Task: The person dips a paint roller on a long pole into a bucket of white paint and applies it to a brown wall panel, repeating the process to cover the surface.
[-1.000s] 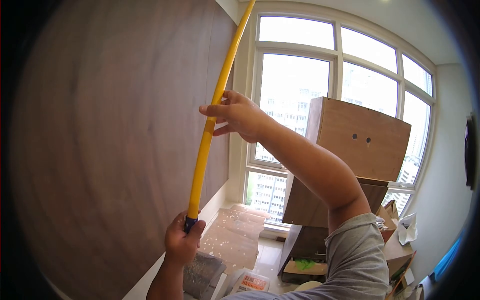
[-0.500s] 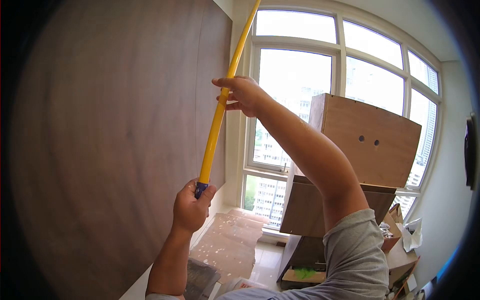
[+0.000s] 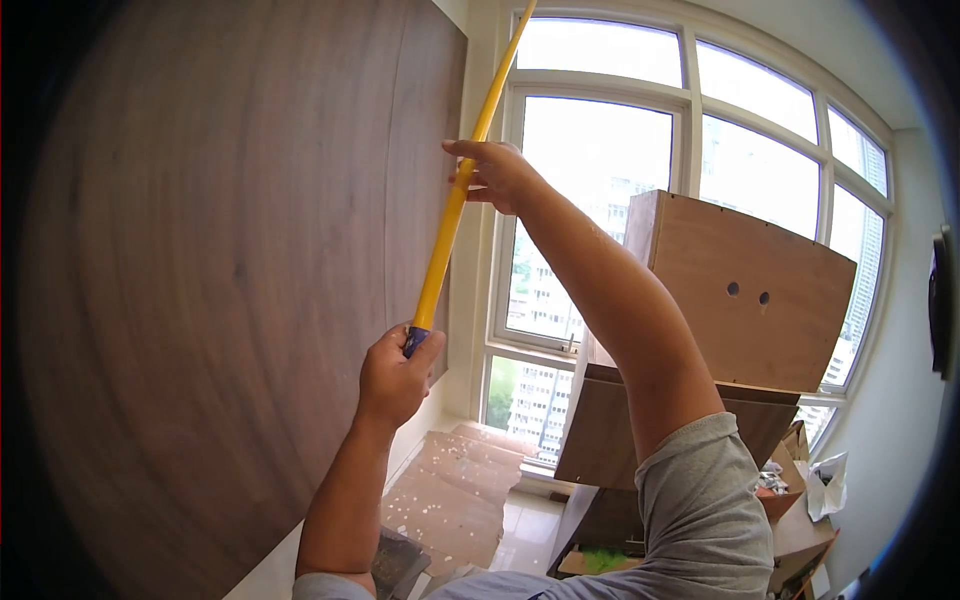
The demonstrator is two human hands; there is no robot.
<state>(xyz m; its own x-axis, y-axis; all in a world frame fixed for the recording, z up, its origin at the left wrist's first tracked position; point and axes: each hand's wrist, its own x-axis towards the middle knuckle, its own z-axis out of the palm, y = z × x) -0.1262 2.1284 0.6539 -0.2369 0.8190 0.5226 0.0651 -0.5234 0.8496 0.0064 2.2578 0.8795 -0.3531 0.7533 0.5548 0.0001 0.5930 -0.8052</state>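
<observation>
**Ana:** So, where is the yellow pole [image 3: 450,215]?

**Ben:** It rises steeply from the lower middle of the view to the top edge, leaning a little to the right. It stands just in front of a dark wood wall panel [image 3: 230,280]. Whether it touches the panel cannot be told.

**Ana:** How are the hands placed?

**Ben:** The left hand [image 3: 395,380] is closed in a fist on the pole's bottom end, where a blue cap [image 3: 413,342] peeks out above the fingers. The right hand [image 3: 495,175] is higher, arm stretched up, with fingers and thumb curled round the shaft.

**Ana:** What else is nearby?

**Ben:** A tall bright window [image 3: 600,200] with white frames fills the far wall. To the right is a plywood cabinet [image 3: 740,290] with two small holes in its side. Paint-spotted cardboard [image 3: 455,490] lies on the floor below. A grey sleeve [image 3: 700,510] covers the right upper arm.
</observation>
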